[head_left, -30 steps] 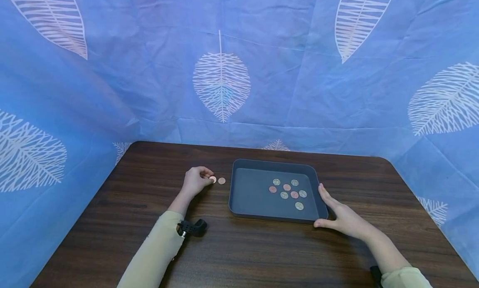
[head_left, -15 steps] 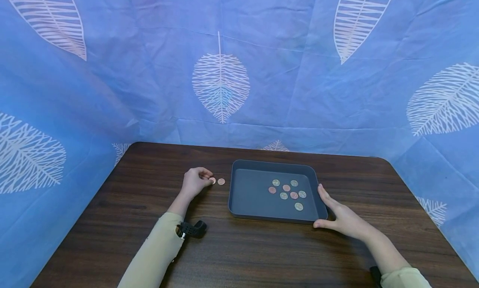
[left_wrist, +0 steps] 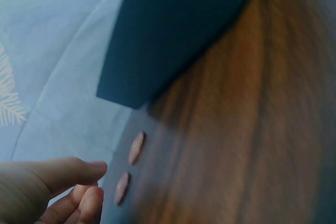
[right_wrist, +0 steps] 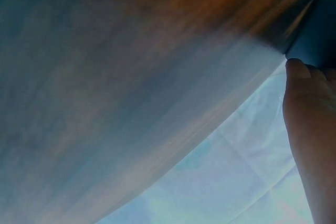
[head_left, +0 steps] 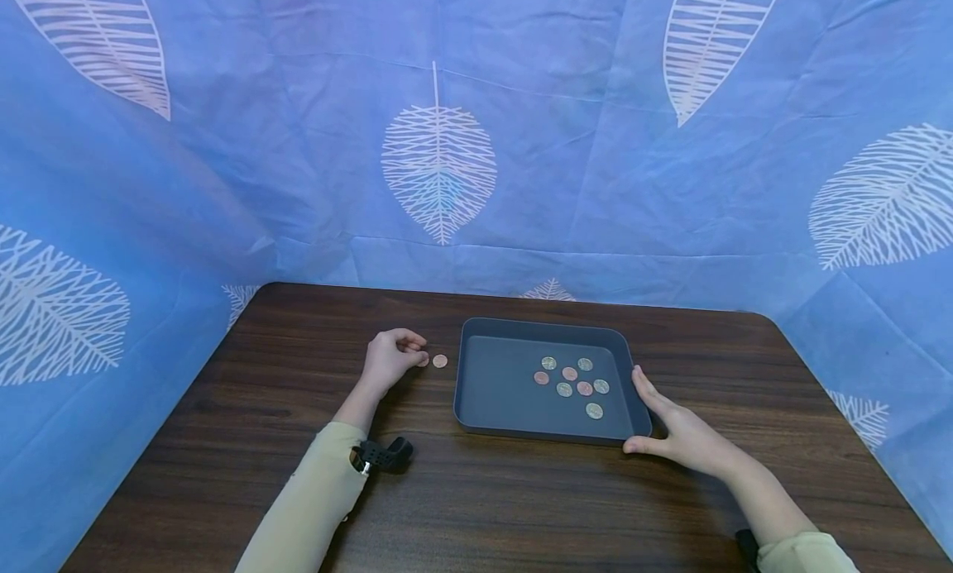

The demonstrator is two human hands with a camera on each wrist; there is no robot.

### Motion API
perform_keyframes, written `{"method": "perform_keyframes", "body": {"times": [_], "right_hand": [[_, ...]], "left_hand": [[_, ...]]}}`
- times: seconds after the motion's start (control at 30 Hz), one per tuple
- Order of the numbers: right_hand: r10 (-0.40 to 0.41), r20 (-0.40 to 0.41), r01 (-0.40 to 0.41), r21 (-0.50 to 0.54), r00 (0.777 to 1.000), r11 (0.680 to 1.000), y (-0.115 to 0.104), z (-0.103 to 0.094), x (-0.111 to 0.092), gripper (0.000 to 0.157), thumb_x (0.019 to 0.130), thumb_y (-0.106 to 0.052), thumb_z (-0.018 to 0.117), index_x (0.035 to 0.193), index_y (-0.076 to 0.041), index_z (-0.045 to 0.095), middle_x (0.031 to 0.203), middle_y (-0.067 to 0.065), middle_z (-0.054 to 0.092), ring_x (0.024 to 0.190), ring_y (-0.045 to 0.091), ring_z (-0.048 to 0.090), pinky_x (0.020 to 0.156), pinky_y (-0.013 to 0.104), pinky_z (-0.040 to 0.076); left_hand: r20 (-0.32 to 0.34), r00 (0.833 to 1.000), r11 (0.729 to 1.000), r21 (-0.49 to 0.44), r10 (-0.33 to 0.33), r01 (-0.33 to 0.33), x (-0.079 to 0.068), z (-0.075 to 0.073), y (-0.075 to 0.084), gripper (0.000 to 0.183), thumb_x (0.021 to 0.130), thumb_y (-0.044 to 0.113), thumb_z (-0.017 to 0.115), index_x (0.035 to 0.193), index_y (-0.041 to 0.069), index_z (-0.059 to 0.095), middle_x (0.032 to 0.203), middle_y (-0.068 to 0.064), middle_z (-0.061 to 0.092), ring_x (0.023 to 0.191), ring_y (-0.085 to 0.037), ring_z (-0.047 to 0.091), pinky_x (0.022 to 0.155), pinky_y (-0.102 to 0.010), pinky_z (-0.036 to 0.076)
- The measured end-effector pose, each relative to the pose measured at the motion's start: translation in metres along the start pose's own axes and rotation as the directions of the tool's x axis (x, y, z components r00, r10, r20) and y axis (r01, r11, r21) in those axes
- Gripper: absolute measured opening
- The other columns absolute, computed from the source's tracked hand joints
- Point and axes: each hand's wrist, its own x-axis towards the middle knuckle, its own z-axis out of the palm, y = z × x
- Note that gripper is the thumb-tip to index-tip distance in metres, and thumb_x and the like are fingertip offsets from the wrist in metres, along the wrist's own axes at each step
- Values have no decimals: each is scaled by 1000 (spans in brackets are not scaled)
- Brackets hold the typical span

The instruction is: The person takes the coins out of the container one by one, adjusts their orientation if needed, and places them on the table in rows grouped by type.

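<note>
In the head view we had the right hand [head_left: 688,436] spread wide at the right end of the dark tray [head_left: 495,391], thumb at the lower right corner and fingers along the right side; it touched the tray rather than closing round it, and we judged it was there to brace the tray against sliding; the right wrist view, at its right edge, showed only part of that contact. The eight coins [head_left: 564,389] lay flat and apart in the right half of the tray, some coppery and some silvery; being spread out like that, we thought, made each one easy to tell from its neighbours. Left of the tray, near the middle of the frame, the left hand [head_left: 387,362] was low over the table [head_left: 476,507], fingers loosely bent and the thumb reaching toward the coins; we saw nothing in its grasp. The near coin [left_wrist: 122,188], at lower left in the left wrist view, lay just beside the fingertips with a gap showing; in the head view the thumb partly hid it; the far coin [head_left: 440,361] lay beyond, between the near coin and the tray, clear of the fingers.
</note>
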Motion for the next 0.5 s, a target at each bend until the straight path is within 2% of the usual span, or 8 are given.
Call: {"method": "perform_keyframes", "body": {"times": [0.2,0.27,0.37,0.5], "right_hand": [[8,1,-8,1,1000,1000,1,1,0,107,81,-46,72,154,-9,3,156,23,5,134,52,20,94,66,33],[6,-2,-6,-4,1000,1000,1,1,0,107,81,-46,72,154,-9,3,156,23,5,134,52,21,94,66,33],[6,-2,-6,-8,1000,1000,2,2,1,107,81,-47,72,154,-9,3,156,23,5,134,52,22,94,65,33],[14,0,-14,-2,1000,1000,2,2,1,108,81,-47,72,154,-9,3,157,22,4,134,51,21,94,66,33]], "left_hand": [[56,998,985,-167,-23,32,3,5,9,22,83,4,74,103,-2,70,89,-9,67,77,-21,63,66,-39,55],[65,998,983,-182,-19,31,3,6,14,23,83,5,74,105,-1,70,89,-9,66,77,-20,62,64,-39,54],[72,997,981,-192,-1,15,4,9,24,22,83,7,74,104,0,70,89,-7,66,75,-19,59,57,-33,50],[85,996,976,-218,24,-5,5,16,39,19,83,8,75,101,2,71,88,-7,65,76,-19,59,58,-35,52]]}}
